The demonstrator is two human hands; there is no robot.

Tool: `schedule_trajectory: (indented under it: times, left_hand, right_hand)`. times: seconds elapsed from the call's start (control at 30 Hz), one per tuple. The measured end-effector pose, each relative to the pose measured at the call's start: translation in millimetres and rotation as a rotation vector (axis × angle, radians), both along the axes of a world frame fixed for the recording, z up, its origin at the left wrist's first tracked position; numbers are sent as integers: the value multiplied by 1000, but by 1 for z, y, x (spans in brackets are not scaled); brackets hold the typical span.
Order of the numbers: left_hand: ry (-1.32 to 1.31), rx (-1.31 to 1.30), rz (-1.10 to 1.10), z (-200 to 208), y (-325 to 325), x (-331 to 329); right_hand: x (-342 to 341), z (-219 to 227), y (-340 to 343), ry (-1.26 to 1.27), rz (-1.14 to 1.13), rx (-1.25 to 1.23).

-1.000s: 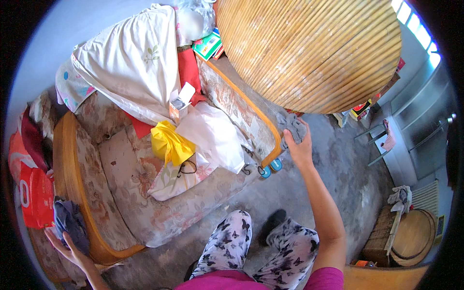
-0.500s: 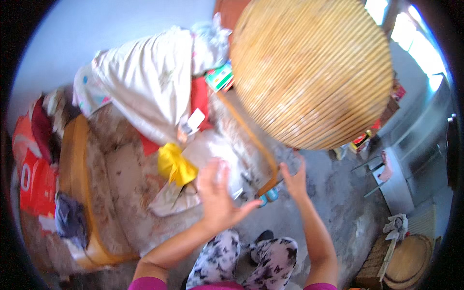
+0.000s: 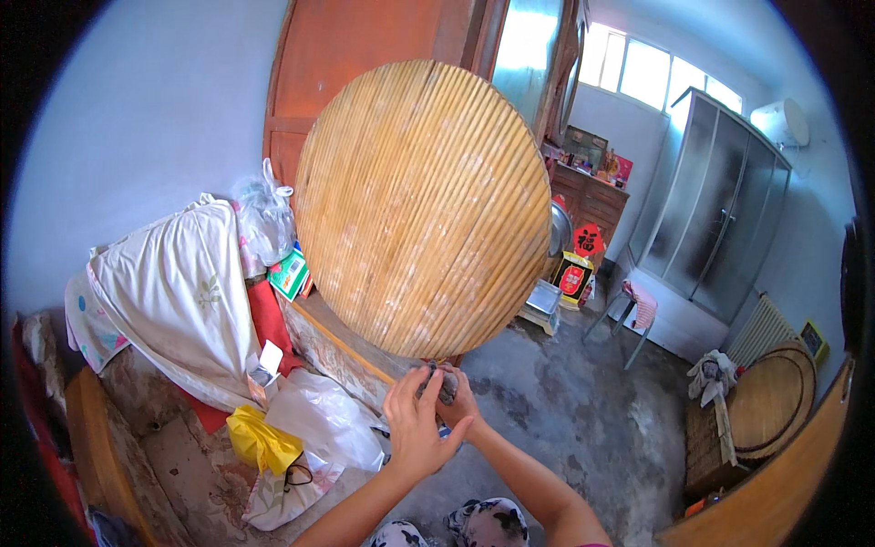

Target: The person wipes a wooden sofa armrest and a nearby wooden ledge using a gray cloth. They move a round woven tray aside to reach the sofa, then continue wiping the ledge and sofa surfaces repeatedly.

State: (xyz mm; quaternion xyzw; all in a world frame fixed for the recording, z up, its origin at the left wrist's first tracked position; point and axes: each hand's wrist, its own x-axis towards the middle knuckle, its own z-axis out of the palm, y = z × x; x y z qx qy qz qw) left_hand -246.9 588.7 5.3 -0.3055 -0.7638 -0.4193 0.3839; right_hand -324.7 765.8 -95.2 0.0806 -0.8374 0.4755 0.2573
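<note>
A big round tray of straw-coloured stalks (image 3: 424, 210), dusted with white patches, stands tilted up in front of me. My two hands meet just below its lower rim. My left hand (image 3: 417, 424) has its fingers stretched out and its thumb apart, close against the right. Bent fingers of my right hand (image 3: 461, 401) close round a small dark thing (image 3: 447, 387), mostly hidden, whose kind I cannot make out. What bears the tray's weight is hidden behind it.
A sofa (image 3: 182, 465) at left holds a white cloth (image 3: 178, 301), a yellow bag (image 3: 262, 439) and a clear plastic bag (image 3: 328, 424). Beyond are a wooden cabinet (image 3: 355, 46), a stool (image 3: 629, 314) and a shower cabin (image 3: 711, 201). Round lids (image 3: 770, 401) lean at right.
My hands, apart before, have come together below the tray. The view has lifted and turned right, so the tray appears lower and further left, with more of the room showing.
</note>
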Motion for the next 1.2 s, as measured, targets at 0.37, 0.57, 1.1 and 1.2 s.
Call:
schedule_trajectory:
  times: [0.37,0.57,1.1,1.2]
  left_hand:
    - [-166,48,-172,-26,-55,55]
    - [-287,89,-120,-50,-89,72]
    - [-557,115,-27,-89,-165,102]
    - [-584,88,2,-94,-167,113]
  right_hand:
    - [20,12,9,-161,38,-45]
    - [26,41,-19,-195,97,-105]
    - [27,45,-14,-181,77,7]
    - [29,48,-17,-190,80,6]
